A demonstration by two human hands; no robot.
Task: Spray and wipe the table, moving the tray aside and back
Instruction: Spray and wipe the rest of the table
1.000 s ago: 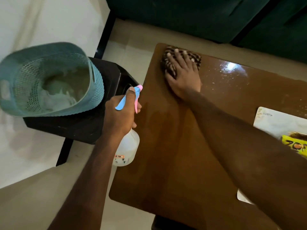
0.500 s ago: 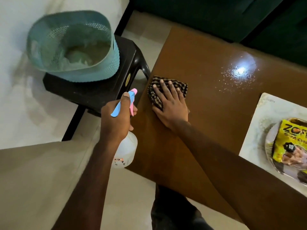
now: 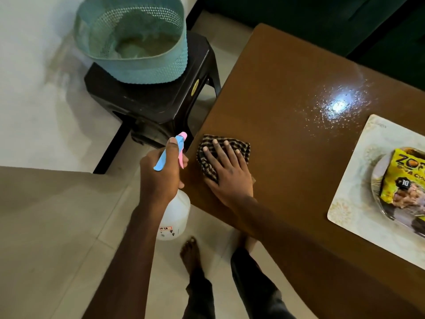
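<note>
My right hand [image 3: 226, 171] lies flat with straight fingers on a brown checked cloth [image 3: 208, 157], pressing it onto the brown table [image 3: 287, 146] near its left edge. My left hand [image 3: 161, 173] grips a white spray bottle [image 3: 176, 215] by its pink and blue trigger head, held just off the table's left edge over the floor. Spray droplets [image 3: 338, 107] glisten further back on the tabletop. A pale patterned tray [image 3: 351, 199] sits at the table's right side, carrying a plate with a yellow snack packet [image 3: 407, 178].
A black plastic stool [image 3: 156, 100] stands left of the table with a teal perforated basket [image 3: 131, 40] on it. A dark green sofa [image 3: 322, 17] runs behind the table. My bare feet [image 3: 190, 252] and legs are on the tiled floor beside the table's near corner.
My right hand has dragged the cloth from the table's far left corner toward me along the left edge. The left hand still holds the bottle in about the same pose.
</note>
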